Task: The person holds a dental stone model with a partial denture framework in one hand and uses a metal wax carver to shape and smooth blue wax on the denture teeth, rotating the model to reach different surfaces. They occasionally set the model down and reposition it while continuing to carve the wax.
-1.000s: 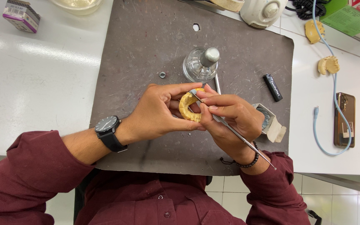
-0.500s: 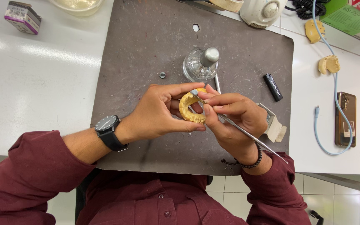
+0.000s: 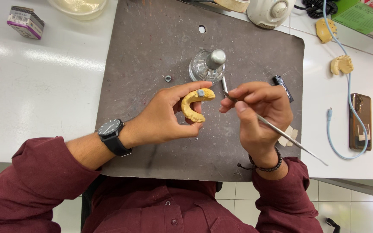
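Left hand: the left hand (image 3: 165, 116) grips a yellow arch-shaped cast (image 3: 194, 105) between thumb below and fingers above, held over the middle of the mat.
Cast: curved like a horseshoe, open side toward 3 o'clock, with a small grey blob (image 3: 200, 92) on its upper end.
Right hand: the right hand (image 3: 260, 112) pinches a thin metal tool (image 3: 277, 129) like a pen; fingers closed narrow around the shaft.
Tool: its tip sits at 3 o'clock of the cast, just beside the upper end; whether it touches cannot be told. The long handle runs out toward 4 o'clock, past the wrist.
Mat: a dark scratched mat (image 3: 152, 51) on a white table (image 3: 35, 86), with a small hole near its far edge.
Jar: a glass jar (image 3: 206, 67) with a metal knob stands at 12 o'clock of the cast, near the fingertips.
Pellet: a small grey pellet (image 3: 168, 78) lies on the mat at 10 o'clock of the cast.
Black stick: a short black stick (image 3: 282, 87) lies at 1 o'clock of the right hand.
Phone: a phone (image 3: 361, 121) lies at 3 o'clock, well apart on the table, with a pale blue cable (image 3: 337, 138) looping beside it.
Other casts: two yellow pieces (image 3: 341, 64) lie at 2 o'clock by the cable.
Box: a small box (image 3: 26, 21) sits at 10 o'clock, far off.
Wrists: a black watch (image 3: 111, 131) on the left, a bead bracelet (image 3: 266, 166) on the right.
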Demonstrator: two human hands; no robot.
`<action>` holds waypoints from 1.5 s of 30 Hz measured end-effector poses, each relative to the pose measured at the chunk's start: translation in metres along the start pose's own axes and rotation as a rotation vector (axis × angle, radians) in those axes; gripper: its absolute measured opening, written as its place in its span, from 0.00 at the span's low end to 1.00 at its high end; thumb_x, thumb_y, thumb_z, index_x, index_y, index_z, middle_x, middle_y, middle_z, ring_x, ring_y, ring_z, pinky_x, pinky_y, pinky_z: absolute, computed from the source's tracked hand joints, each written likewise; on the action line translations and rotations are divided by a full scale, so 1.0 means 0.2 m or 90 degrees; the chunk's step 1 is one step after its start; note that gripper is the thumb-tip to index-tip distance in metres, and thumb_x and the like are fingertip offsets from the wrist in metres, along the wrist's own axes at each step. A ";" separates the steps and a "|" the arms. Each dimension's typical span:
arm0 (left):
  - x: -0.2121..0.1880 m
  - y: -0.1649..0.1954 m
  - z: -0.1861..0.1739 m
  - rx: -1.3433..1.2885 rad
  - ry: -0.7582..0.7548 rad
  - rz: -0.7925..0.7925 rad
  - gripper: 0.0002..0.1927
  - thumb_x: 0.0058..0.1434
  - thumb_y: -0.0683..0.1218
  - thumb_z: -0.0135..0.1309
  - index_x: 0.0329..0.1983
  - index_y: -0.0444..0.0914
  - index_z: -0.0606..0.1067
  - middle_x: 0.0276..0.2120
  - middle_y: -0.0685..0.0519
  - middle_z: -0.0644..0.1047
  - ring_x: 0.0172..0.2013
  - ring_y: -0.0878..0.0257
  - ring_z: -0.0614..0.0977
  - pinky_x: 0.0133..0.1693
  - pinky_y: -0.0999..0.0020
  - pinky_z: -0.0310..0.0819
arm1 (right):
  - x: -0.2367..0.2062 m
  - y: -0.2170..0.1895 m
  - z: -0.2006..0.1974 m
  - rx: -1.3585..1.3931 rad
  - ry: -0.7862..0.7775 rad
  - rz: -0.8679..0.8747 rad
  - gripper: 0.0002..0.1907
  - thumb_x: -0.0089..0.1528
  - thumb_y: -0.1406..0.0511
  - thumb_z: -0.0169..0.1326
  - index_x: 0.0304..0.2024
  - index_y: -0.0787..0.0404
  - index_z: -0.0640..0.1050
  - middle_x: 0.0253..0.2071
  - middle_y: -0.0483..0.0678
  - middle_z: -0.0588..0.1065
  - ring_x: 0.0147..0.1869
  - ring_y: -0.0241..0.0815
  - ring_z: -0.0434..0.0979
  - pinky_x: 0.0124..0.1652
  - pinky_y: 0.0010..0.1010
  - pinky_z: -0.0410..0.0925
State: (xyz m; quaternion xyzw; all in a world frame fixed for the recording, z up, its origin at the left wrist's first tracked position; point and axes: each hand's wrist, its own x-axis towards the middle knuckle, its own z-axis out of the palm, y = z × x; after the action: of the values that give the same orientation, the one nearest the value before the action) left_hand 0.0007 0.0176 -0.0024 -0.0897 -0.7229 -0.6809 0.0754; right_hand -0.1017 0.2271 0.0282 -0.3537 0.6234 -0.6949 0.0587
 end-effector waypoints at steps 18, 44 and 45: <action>0.00 0.00 0.00 -0.215 0.003 -0.081 0.34 0.55 0.42 0.69 0.65 0.33 0.72 0.43 0.56 0.78 0.44 0.72 0.81 0.46 0.76 0.83 | 0.01 0.04 -0.04 0.140 -0.047 0.057 0.30 0.76 0.54 0.39 0.40 0.71 0.83 0.33 0.56 0.80 0.33 0.43 0.84 0.37 0.32 0.81; -0.02 -0.05 0.03 0.310 0.101 0.205 0.38 0.51 0.47 0.70 0.64 0.33 0.70 0.43 0.48 0.81 0.42 0.59 0.85 0.43 0.67 0.82 | -0.03 0.03 0.14 -0.243 -0.103 -0.179 0.11 0.62 0.81 0.63 0.40 0.70 0.73 0.46 0.59 0.79 0.55 0.49 0.85 0.51 0.29 0.81; -0.02 -0.05 0.03 0.313 0.104 0.208 0.38 0.51 0.47 0.70 0.64 0.33 0.70 0.43 0.48 0.81 0.42 0.58 0.85 0.43 0.67 0.82 | -0.02 0.03 0.14 -0.250 -0.099 -0.184 0.11 0.62 0.81 0.63 0.40 0.70 0.73 0.46 0.58 0.79 0.55 0.49 0.85 0.50 0.28 0.81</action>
State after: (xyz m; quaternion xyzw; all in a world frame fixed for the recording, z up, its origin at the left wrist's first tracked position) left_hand 0.0020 0.0231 -0.0125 -0.1289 -0.8338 -0.4691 0.2610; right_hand -0.0840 0.2047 0.0195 -0.4962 0.6830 -0.5322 -0.0637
